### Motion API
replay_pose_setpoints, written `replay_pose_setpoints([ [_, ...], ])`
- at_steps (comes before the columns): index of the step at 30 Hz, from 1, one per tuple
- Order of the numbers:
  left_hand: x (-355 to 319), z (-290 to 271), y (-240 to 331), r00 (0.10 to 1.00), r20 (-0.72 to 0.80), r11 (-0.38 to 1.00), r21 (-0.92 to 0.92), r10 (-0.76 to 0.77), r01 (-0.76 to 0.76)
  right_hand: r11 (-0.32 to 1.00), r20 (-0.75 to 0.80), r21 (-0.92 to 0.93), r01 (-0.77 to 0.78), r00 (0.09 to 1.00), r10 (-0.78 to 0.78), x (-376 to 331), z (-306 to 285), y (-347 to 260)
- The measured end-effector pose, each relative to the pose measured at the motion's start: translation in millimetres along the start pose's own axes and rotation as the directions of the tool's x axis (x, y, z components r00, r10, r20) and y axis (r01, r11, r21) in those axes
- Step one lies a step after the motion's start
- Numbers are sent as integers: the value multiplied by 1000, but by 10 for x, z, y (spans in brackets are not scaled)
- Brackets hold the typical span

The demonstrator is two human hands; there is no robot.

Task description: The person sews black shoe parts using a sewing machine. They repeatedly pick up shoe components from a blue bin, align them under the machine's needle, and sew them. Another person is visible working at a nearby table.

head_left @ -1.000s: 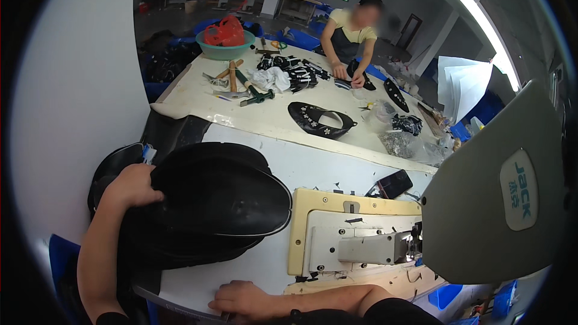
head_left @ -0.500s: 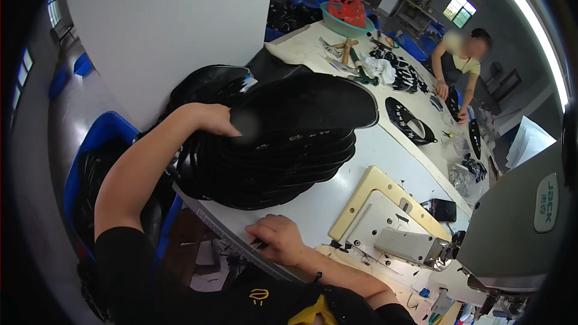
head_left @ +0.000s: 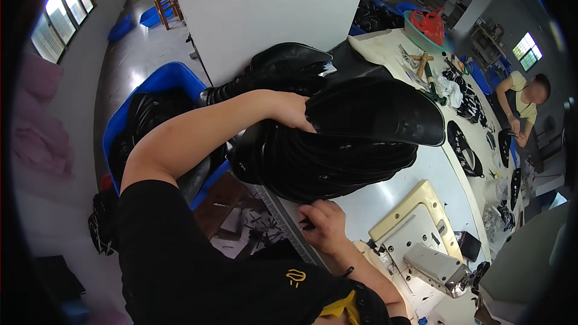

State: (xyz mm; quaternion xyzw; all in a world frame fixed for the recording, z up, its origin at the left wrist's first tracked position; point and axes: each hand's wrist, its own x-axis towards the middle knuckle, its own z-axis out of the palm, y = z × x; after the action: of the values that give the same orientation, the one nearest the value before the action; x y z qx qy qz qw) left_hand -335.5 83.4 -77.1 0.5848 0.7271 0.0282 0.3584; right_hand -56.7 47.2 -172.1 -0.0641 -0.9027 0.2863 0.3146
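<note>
A thick stack of glossy black leather-like pieces (head_left: pixel 337 171) lies on the pale work table, its curved edges layered over one another. My left hand (head_left: pixel 294 112) reaches across from the left and grips the edge of the top black piece (head_left: pixel 379 111), some fingers hidden by it. Just in front of the stack, at the table's near edge, my right hand (head_left: pixel 325 224) is curled closed. A small dark object pokes out of its fingers, too little showing to name. Behind my left wrist lies another bundle of black pieces (head_left: pixel 289 63).
A blue tub (head_left: pixel 174 75) full of black pieces stands left of the table. A sewing machine (head_left: pixel 433 259) is at the right. Hammers (head_left: pixel 426 69), a green basin (head_left: pixel 415 27) and cut black parts (head_left: pixel 463 147) lie farther back, where a co-worker (head_left: pixel 518 105) handles pieces.
My view has turned left, so the table and stack sit farther right in the picture. My left hand stays at the top piece, my right still curled. The co-worker's hands have come together.
</note>
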Motion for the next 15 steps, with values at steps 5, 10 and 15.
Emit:
replay_pose_setpoints([
  [5,-70,178,-33,976,-178,958,-278,-129,75,993,-65,50,-111,991,114,-48,31,-8],
  [10,-120,229,-71,981,-166,967,-248,-98,54,996,21,-70,-54,998,55,36,-8,-53],
  [15,-305,183,142,939,-303,956,-284,-163,74,998,4,-36,-53,999,53,18,-34,-46],
])
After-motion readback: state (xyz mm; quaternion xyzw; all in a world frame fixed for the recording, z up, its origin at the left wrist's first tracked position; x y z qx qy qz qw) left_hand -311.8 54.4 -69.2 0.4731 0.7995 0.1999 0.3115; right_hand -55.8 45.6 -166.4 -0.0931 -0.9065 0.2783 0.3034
